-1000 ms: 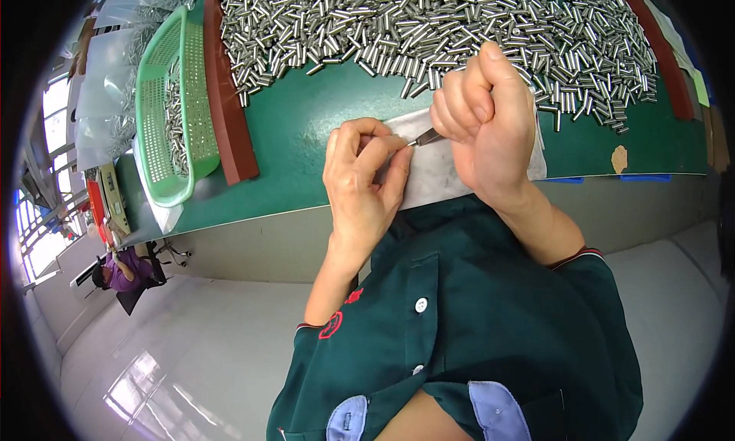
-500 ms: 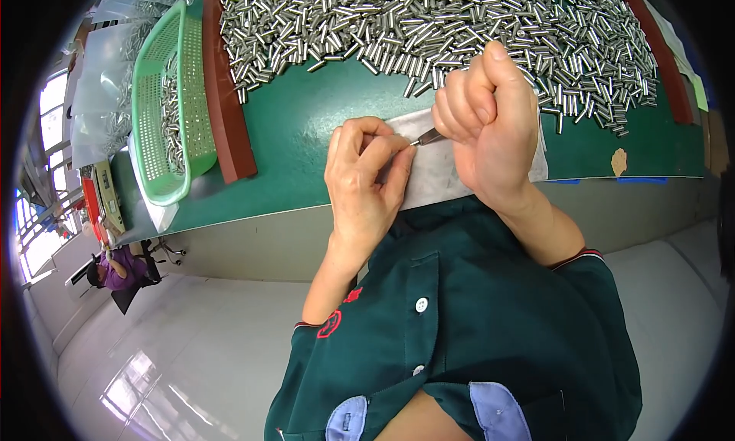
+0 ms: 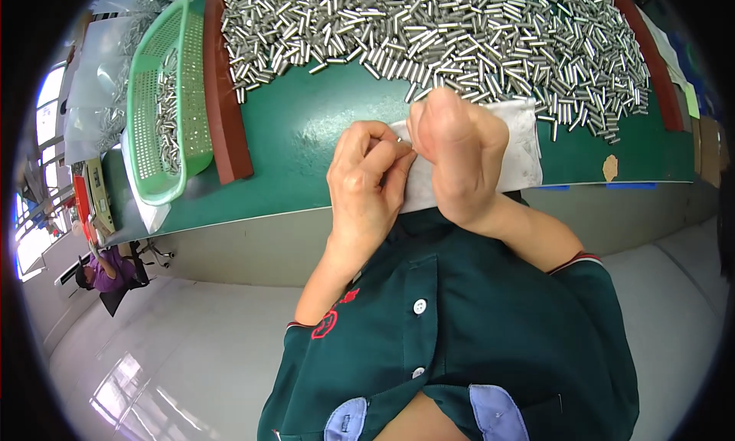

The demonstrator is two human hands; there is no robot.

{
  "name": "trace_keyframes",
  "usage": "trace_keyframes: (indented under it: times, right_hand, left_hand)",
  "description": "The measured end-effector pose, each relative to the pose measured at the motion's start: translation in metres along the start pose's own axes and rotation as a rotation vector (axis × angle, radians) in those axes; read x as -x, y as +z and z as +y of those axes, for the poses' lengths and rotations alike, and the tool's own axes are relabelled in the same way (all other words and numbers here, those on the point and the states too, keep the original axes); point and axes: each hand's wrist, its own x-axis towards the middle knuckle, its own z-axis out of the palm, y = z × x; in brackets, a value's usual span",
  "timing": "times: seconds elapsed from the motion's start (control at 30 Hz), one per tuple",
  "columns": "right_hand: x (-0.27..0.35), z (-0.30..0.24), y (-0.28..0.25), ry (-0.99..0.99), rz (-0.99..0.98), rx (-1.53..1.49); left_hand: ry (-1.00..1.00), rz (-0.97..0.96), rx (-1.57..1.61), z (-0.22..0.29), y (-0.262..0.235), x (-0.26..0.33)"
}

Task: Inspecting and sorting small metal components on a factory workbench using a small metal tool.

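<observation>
My left hand [image 3: 366, 169] is closed in a pinch above the cloth's left edge. A tiny bright bit of a metal pin [image 3: 399, 140] shows at its fingertips; the rest is covered by fingers. Right beside it, my right hand [image 3: 463, 158] is a fist, thumb side toward me. Half a second ago a thin tool with a dark shaft poked out of this fist toward the pin; now the fist hides it. A greyish-white cloth [image 3: 523, 138] lies under both hands on the green tabletop [image 3: 291, 150].
Many short metal pins [image 3: 429, 35] cover the table's far part, between red-brown rails at left [image 3: 223, 96] and right [image 3: 651, 58]. A green basket [image 3: 195, 138] with more pins stands left, near clear bags [image 3: 96, 89]. A person [image 3: 107, 269] sits far left.
My right hand has come left and turned over toward my left hand, so the tool's shaft is out of sight. My left hand keeps its pinch at nearly the same place.
</observation>
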Motion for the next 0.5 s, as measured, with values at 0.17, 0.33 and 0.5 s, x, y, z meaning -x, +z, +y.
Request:
trace_keyframes:
  times: [0.17, 0.33, 0.5]
  right_hand:
    - [0.004, 0.002, -0.006, 0.011, 0.014, 0.027]
    - [0.007, 0.0, -0.007, 0.026, -0.003, 0.007]
    - [0.006, 0.001, -0.008, 0.023, -0.006, 0.018]
  left_hand:
    - [0.081, -0.095, -0.132, 0.009, -0.008, -0.005]
    - [0.094, -0.168, -0.365, 0.02, -0.011, -0.01]
    - [0.136, -0.214, -0.579, 0.021, -0.011, -0.012]
